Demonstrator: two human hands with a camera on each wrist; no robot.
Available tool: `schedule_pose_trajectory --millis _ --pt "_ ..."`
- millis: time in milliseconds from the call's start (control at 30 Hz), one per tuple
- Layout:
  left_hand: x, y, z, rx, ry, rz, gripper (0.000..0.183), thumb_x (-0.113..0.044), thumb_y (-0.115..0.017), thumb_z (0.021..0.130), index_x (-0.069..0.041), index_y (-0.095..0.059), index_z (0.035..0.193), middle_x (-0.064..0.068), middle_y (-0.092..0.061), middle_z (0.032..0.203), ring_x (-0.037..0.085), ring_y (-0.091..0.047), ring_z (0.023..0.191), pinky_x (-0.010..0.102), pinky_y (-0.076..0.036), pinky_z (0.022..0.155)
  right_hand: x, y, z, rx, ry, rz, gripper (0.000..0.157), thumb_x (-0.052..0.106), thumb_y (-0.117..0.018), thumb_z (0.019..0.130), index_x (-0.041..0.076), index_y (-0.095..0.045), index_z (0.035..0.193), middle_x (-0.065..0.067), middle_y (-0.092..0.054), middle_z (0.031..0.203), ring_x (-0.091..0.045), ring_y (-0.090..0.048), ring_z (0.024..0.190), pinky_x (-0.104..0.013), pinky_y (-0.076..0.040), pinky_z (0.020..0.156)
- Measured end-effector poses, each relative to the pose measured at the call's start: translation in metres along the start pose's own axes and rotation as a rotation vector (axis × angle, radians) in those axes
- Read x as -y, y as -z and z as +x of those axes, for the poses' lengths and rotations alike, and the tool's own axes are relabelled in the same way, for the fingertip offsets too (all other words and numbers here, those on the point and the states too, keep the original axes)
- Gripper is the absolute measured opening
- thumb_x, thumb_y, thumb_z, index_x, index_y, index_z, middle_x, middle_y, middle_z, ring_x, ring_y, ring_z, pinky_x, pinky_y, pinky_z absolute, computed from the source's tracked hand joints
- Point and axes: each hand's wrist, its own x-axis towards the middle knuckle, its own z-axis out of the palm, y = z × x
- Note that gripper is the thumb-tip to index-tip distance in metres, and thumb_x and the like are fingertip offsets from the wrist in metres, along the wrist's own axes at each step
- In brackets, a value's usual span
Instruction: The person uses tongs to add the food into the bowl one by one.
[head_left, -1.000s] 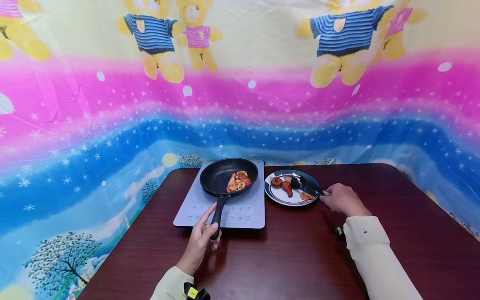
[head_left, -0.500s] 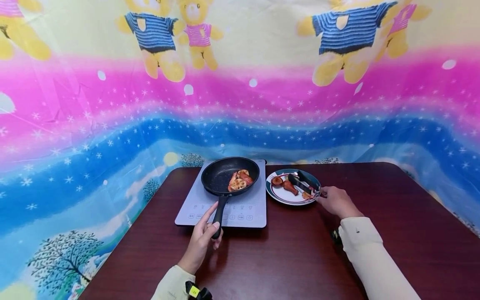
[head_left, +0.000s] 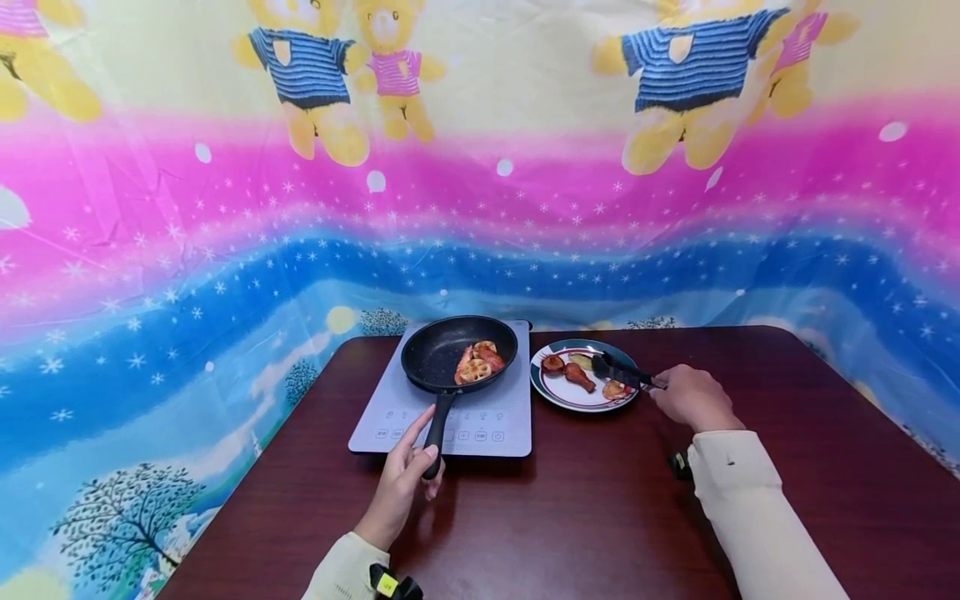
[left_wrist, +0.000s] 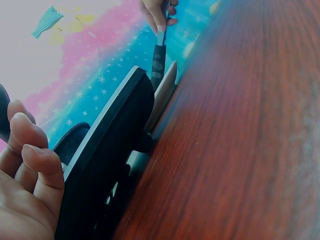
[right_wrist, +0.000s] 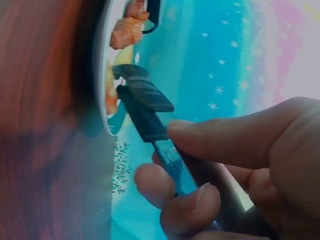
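Note:
My left hand (head_left: 405,471) grips the handle of a black frying pan (head_left: 431,354), its index finger stretched along the handle. In the pan's right half lie lotus root slices (head_left: 474,371) and reddish-brown pieces. My right hand (head_left: 693,398) holds metal tongs (right_wrist: 170,162) with black tips (head_left: 618,369). These tips reach low over the right side of a white plate (head_left: 555,395) with a dark green rim. On the plate are a small drumstick (head_left: 579,377), a round brown piece (head_left: 552,364), a pale yellowish piece (head_left: 581,361) and an orange-brown piece (head_left: 615,390) near the tips.
Under the pan is a flat white induction cooker (head_left: 375,417) with touch keys along its front; the plate stands right beside it. The dark red-brown table (head_left: 585,508) ends at the back against a printed bear-and-snowflake cloth (head_left: 480,208).
The right hand moved left toward the plate, then back right, and the tongs' arms look closer together now. The drumstick has shifted slightly. The left hand and pan keep their place.

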Motion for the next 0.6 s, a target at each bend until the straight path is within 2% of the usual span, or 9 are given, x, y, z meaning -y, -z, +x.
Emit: schedule_pose_trajectory --millis 133,267,600 --pt "0.000 0.000 0.000 -0.003 0.009 0.001 0.054 -0.014 -0.047 0.100 -0.011 -0.029 0.150 0.007 -0.052 0.066 0.013 -0.047 0.052 0.024 -0.042 0.047 0.000 -0.004 0.003 -0.001 0.020 0.022 0.051 0.026 -0.057 0.096 -0.008 -0.051 0.133 -0.033 -0.048 0.130 -0.047 -0.052 0.103 -0.055 -0.047 0.077" --pt "0.000 0.000 0.000 -0.001 0.015 0.003 0.054 -0.015 -0.047 0.100 -0.011 -0.029 0.151 0.007 -0.051 0.067 0.013 -0.047 0.052 0.025 -0.042 0.047 -0.002 -0.015 0.012 0.025 0.052 0.068 0.055 0.024 -0.056 0.097 -0.011 -0.044 0.137 -0.035 -0.044 0.135 -0.052 -0.043 0.119 -0.061 -0.042 0.092" --pt "-0.001 0.000 0.000 -0.003 0.018 0.004 0.054 -0.015 -0.047 0.100 -0.013 -0.029 0.151 0.008 -0.051 0.067 0.013 -0.047 0.052 0.026 -0.043 0.047 -0.005 -0.030 0.026 0.044 0.077 0.102 0.058 0.025 -0.054 0.098 -0.007 -0.038 0.143 -0.035 -0.040 0.138 -0.052 -0.039 0.124 -0.060 -0.041 0.095"
